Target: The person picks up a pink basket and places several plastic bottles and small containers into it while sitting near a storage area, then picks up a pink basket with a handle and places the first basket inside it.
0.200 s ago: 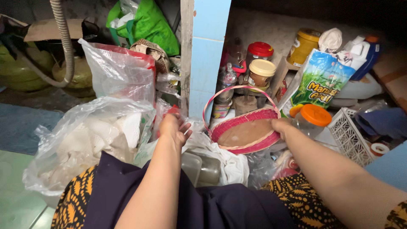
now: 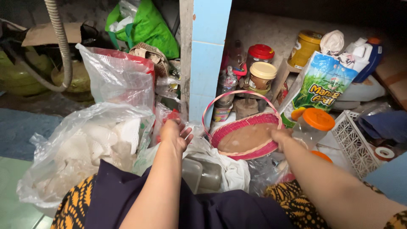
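From the head camera we look down over our two bare arms into a crowded floor corner beside a pale blue tiled pillar (image 2: 210,59). Our right hand (image 2: 280,136) rests on the near right rim of a shallow round pink woven basket with a thin arched pink handle (image 2: 248,138); its grip is closed on that rim, the fingers curled over the edge, and the basket sits low on the floor just right of the pillar, slightly tilted toward us, its brownish inside bare. Our left hand (image 2: 174,133) is left of the basket and apart from it, its grip released, fingers loosely spread, hovering over crumpled clear plastic and a bit of red wrapping; whether it touches them we cannot tell. Further left lies a large clear plastic bag stuffed with white pieces (image 2: 87,146), and behind it stands another clear plastic bag with a red lining (image 2: 118,76). Behind the basket stand a jar with a cream lid (image 2: 263,76) and a jar with a red lid (image 2: 260,54). Just right of our right hand is a clear plastic jar with an orange lid (image 2: 316,124), with a green and white printed pouch (image 2: 320,87) above it and a white lattice plastic basket (image 2: 354,142) to the right.
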